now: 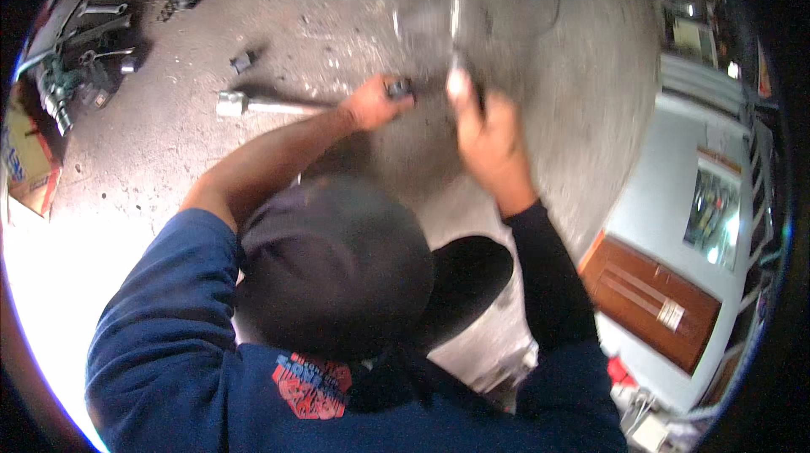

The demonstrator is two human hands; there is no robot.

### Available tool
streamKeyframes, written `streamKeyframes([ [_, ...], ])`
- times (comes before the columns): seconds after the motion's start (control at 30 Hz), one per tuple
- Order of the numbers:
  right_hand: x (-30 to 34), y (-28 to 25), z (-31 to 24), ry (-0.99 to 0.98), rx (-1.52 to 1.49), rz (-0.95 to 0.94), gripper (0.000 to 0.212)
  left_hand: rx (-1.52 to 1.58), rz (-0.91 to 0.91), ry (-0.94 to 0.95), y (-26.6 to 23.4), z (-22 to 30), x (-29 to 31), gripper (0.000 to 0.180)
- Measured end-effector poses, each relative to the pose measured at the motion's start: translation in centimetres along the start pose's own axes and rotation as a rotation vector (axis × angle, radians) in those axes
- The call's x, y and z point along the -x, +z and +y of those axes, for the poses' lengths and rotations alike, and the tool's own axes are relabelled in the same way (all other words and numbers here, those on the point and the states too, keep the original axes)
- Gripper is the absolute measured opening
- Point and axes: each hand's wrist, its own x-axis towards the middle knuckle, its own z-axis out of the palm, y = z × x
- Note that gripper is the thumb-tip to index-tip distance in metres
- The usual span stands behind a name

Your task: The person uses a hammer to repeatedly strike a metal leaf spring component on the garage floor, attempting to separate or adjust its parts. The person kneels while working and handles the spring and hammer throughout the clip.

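A person in a black cap [337, 263] and blue sweatshirt [169, 343] crouches right below me, seen from behind and above. Their bare left forearm reaches forward, and that hand [371, 103] pinches a small dark part [399, 88]. Their right hand [489, 128] is closed around a slim metal tool [456, 48] that is blurred by motion over a grey, blurred piece on the concrete floor [337, 6]. Neither my left hand nor my right hand shows anywhere in the picture.
A long metal socket bar [253, 105] lies on the floor left of the person's hands, with a small black block [242, 61] beyond it. Wrenches and dark parts [84, 56] are scattered at the upper left near a cardboard box [25, 162]. A brown door [650, 301] is at the right.
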Motion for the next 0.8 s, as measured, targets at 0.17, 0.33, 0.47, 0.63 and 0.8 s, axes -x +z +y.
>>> streamKeyframes([
  [0.17, -2.8, -10.7, -5.4, 0.137, -0.506, -0.090, 0.056, -0.085, 0.054, -0.161, 0.3, 0.3, 0.1, 0.046],
  [0.33, 1.1, -4.2, -1.0, 0.316, -0.913, 0.143, 0.056, -0.052, -0.024, -0.062, 0.6, -0.6, -0.2, 0.040],
  [0.47, 3.3, 1.0, 2.2, 0.295, -0.031, -0.224, 0.056, -0.067, 0.126, 0.063, 1.3, -2.6, -0.7, 0.042],
  [0.63, 0.8, -4.4, 0.4, 0.234, -0.071, -0.100, 0.059, -0.118, -0.107, -0.161, 0.7, -3.2, -2.1, 0.052],
  [0.8, 0.4, -7.0, 1.2, 0.202, -0.068, -0.100, 0.063, -0.077, -0.214, -0.163, -0.9, 1.0, -2.4, 0.049],
])
